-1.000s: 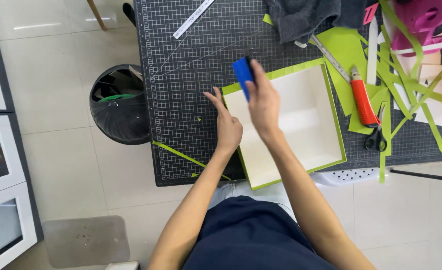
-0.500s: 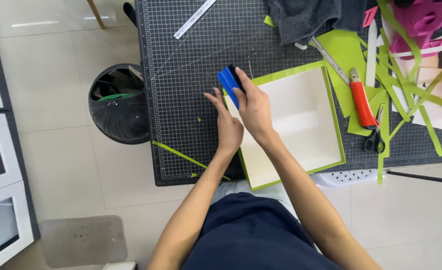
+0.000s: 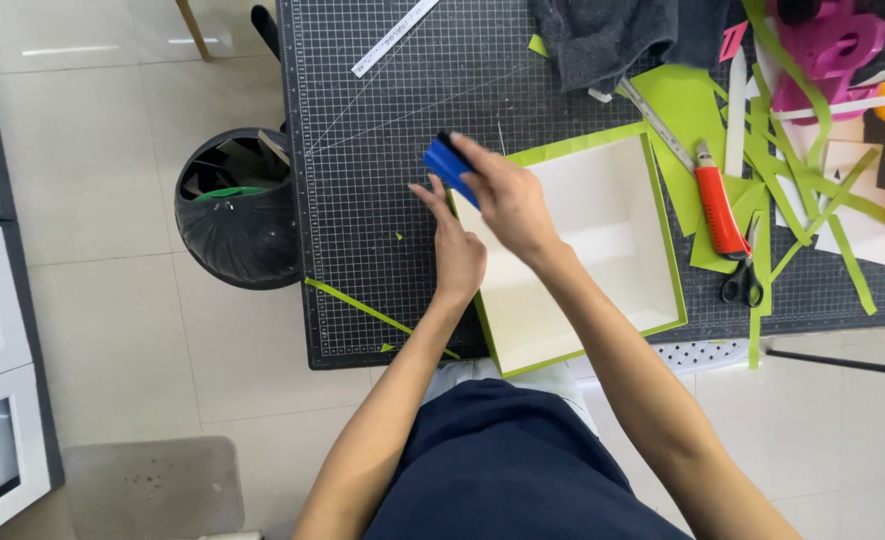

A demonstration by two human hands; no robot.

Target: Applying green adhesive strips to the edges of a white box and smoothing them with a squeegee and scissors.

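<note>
Pressing a blue scraper (image 3: 447, 164), the right hand (image 3: 508, 200) works the empty green-edged box (image 3: 603, 230).

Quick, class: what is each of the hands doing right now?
Left hand: open, fingers pressed against the green-edged white box.
Right hand: closed on the blue plastic scraper.

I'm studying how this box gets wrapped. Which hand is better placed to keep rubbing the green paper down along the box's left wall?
Probably the right hand: it holds the blue scraper at that wall of the box. The left hand only braces.
</note>
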